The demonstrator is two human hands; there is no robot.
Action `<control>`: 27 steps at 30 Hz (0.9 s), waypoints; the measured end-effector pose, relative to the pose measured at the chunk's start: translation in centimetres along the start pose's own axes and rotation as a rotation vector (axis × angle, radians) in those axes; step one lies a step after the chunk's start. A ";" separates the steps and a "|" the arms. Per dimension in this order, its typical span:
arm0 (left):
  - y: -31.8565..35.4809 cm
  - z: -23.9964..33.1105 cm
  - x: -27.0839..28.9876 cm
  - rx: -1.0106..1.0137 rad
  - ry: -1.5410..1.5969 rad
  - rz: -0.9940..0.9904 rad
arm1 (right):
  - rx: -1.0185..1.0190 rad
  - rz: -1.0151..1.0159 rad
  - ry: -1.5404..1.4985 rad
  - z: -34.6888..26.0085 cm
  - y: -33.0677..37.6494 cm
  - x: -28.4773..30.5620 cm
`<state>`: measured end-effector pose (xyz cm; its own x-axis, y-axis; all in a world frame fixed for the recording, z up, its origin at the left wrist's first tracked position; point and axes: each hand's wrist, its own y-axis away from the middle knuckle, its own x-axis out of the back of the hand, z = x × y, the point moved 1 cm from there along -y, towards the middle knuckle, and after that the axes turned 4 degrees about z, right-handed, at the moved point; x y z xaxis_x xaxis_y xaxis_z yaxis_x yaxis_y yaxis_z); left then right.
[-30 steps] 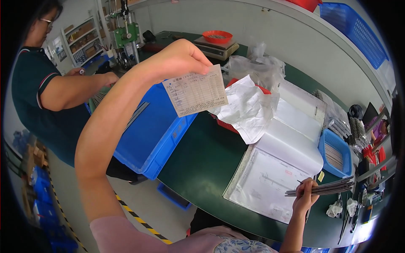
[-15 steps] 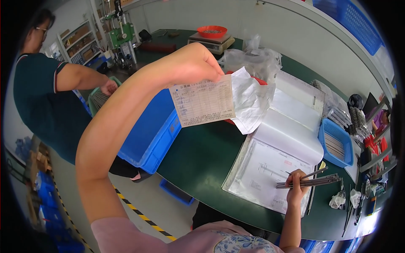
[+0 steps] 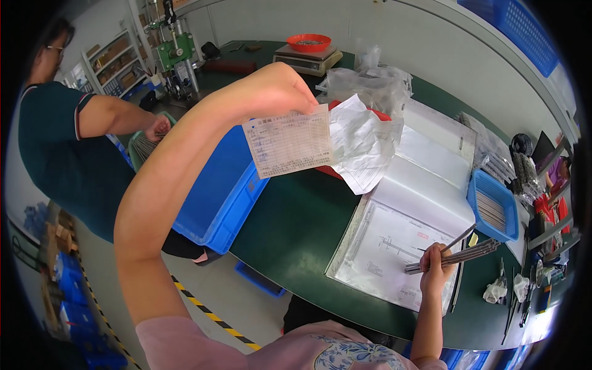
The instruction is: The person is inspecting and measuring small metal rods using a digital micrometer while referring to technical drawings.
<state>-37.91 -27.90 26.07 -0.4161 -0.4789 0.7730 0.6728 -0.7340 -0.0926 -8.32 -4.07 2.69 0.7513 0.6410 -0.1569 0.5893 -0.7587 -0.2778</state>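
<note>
My left hand (image 3: 280, 92) is raised over the table and pinches the top edge of a printed paper slip (image 3: 290, 145), a form with rows and some handwriting. A crumpled white paper (image 3: 364, 145) is right beside the slip; whether my fingers hold it too is hidden. Low on the right, my right hand (image 3: 435, 266) is closed round a bundle of thin metal rods (image 3: 472, 251), one of them angled away from the rest. That hand is over an open binder with a technical drawing (image 3: 385, 259), whose clear sleeves (image 3: 425, 194) bulge up behind it.
A large blue crate (image 3: 213, 203) stands left of the dark green table (image 3: 290, 222). A blue basket of rods (image 3: 493, 206) sits at right, near tools (image 3: 515, 302). Behind are plastic bags (image 3: 367, 83) and a scale with a red bowl (image 3: 308, 43). A co-worker (image 3: 68, 142) works at left.
My left hand and the slip have shifted slightly left. In my right hand the loose rod now tilts more steeply upward from the bundle.
</note>
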 end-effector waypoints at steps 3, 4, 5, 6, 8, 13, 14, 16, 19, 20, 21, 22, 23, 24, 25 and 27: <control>0.0 -0.6 0.4 0.033 0.029 -0.006 | 0.008 -0.009 -0.032 0.4 0.2 -0.1; 0.0 -0.8 0.5 0.050 0.041 -0.005 | 0.013 -0.015 -0.048 0.5 0.3 -0.2; 0.0 -1.0 0.6 0.046 0.057 -0.014 | 0.018 -0.026 -0.025 0.6 0.4 -0.2; 0.0 -1.1 0.7 0.050 0.070 -0.017 | 0.024 -0.046 -0.014 0.7 0.5 -0.3; 0.2 -1.3 0.7 0.058 0.068 -0.022 | 0.043 -0.083 0.018 0.7 0.6 -0.4; 0.4 -1.5 0.6 0.035 0.043 -0.039 | 0.106 -0.137 0.075 0.9 0.8 -0.7; 0.4 -1.5 0.6 0.042 0.040 -0.039 | 0.111 -0.130 0.085 0.9 0.8 -0.8; 0.4 -1.5 0.5 0.060 0.037 -0.038 | 0.147 -0.111 0.084 1.0 0.8 -0.8; 0.6 -1.3 0.5 0.073 0.028 -0.031 | 0.113 -0.093 0.023 1.2 0.6 -0.5; 0.7 -1.3 0.5 0.077 0.026 -0.032 | 0.120 -0.115 0.007 1.3 0.5 -0.5; 0.7 -1.2 0.5 0.090 0.024 -0.028 | 0.138 -0.134 -0.018 1.4 0.4 -0.4; 0.8 -1.2 0.5 0.102 0.021 -0.024 | 0.156 -0.152 -0.043 1.5 0.3 -0.3; 0.8 -1.2 0.5 0.099 0.020 -0.027 | 0.152 -0.152 -0.047 1.6 0.2 -0.2; 0.8 -1.2 0.5 0.095 0.020 -0.031 | 0.149 -0.152 -0.052 1.7 0.2 0.0; 0.8 -1.2 0.5 0.092 0.019 -0.035 | 0.146 -0.152 -0.056 1.8 0.2 0.1; 0.8 -1.2 0.4 0.085 0.021 -0.038 | 0.150 -0.139 -0.065 2.0 0.2 0.2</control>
<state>-38.28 -29.26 25.59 -0.4542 -0.4624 0.7615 0.7055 -0.7087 -0.0095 -8.63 -3.82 0.74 0.6425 0.7479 -0.1668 0.6313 -0.6400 -0.4380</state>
